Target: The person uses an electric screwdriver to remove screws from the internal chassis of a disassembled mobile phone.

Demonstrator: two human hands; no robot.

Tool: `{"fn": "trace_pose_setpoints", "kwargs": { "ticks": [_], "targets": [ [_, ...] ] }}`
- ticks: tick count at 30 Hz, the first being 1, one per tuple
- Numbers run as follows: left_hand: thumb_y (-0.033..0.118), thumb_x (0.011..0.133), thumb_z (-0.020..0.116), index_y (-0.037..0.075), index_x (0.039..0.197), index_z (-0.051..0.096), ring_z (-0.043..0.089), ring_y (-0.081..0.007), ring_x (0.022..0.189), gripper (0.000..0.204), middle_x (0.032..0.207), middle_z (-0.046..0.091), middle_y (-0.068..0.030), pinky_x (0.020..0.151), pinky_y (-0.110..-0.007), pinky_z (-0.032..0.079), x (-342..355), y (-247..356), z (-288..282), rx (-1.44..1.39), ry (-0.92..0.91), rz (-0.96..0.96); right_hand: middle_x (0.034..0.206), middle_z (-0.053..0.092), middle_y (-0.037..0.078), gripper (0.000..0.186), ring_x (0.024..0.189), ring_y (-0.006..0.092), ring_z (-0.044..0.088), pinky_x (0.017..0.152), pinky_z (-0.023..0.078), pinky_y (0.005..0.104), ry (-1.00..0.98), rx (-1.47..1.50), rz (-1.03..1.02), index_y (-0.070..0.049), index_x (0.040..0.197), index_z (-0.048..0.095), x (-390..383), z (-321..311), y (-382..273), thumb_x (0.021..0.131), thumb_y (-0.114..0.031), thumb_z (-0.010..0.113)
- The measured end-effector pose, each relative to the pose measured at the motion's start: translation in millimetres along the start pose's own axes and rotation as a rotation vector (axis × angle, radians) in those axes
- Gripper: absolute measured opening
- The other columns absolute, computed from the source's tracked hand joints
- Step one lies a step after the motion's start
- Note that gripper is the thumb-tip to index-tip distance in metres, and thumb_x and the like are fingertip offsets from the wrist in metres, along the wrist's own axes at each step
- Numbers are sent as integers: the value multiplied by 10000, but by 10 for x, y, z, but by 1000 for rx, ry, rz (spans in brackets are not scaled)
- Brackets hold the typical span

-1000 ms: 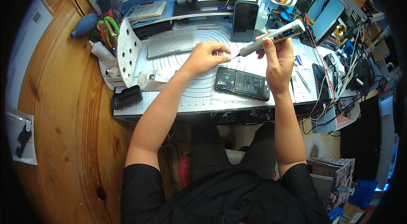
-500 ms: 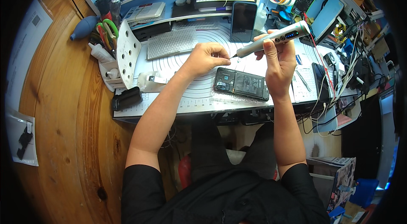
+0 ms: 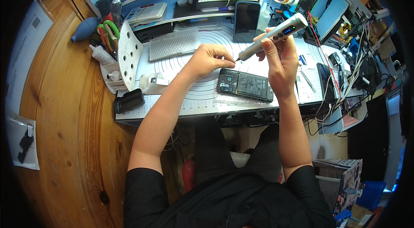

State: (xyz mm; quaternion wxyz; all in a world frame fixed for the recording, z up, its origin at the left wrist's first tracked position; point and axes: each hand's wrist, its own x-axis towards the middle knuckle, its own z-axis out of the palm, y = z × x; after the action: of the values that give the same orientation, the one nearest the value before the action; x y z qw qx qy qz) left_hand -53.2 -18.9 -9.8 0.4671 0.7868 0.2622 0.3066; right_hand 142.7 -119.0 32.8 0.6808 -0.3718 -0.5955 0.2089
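Observation:
My right hand grips a silver electric screwdriver, its body slanting up to the right with small blue lights near the back end. The thin dark bit points down left and meets the fingertips of my left hand. Those fingers are pinched at the tip; whatever they hold there is too small to make out. Just below the bit lies an opened phone, its back off and its black battery and camera module showing. Bubble wrap sticks out from under it on the ruled white mat.
A second phone leans upright at the back. Left of it lies a bubble-wrapped flat piece. A white perforated holder with scissors stands at the left. Tangled cables crowd the right side, near tweezers.
The screwdriver's back end has swung slightly down and left, so it stands a little steeper. My left hand stays pinched at the bit.

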Motion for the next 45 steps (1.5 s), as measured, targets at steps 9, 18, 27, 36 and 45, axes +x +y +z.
{"fn": "trace_pose_setpoints", "kwargs": {
  "ticks": [9,18,27,36,45],
  "targets": [
    [121,886,731,36,1005,785,674,-137,883,156,925,744,-71,821,-283,520,10,13,-13,-32,97,10,902,710,77,238,816,106,658,743,536,280,-20,-162,49,5,1077,612,-6,-26,2,964,-182,706],
    [113,884,733,2,975,779,682,-141,852,151,896,751,-78,797,-287,533,2,22,-21,-28,225,9,891,711,76,237,814,105,645,741,530,281,-27,-160,59,9,1068,622,-9,-6,16,961,-184,709],
    [110,894,716,11,1011,776,658,-117,911,164,959,740,-52,842,-259,504,14,-8,-24,-70,236,18,845,696,76,234,755,110,638,695,512,278,-36,-217,70,-1,1062,644,-6,28,18,959,-202,707],
    [132,858,766,-3,933,778,655,-134,838,155,891,728,-68,771,-281,509,24,-49,-25,-83,264,84,753,679,58,211,671,95,605,629,478,268,-76,-225,63,-15,1020,641,53,77,10,959,-207,702],
    [143,880,753,4,929,775,649,-120,855,150,900,727,-57,788,-270,502,17,-29,-38,-44,268,48,739,670,58,208,654,88,581,612,470,267,-92,-226,52,-14,1017,635,68,79,40,963,-205,697]
  ]
}}
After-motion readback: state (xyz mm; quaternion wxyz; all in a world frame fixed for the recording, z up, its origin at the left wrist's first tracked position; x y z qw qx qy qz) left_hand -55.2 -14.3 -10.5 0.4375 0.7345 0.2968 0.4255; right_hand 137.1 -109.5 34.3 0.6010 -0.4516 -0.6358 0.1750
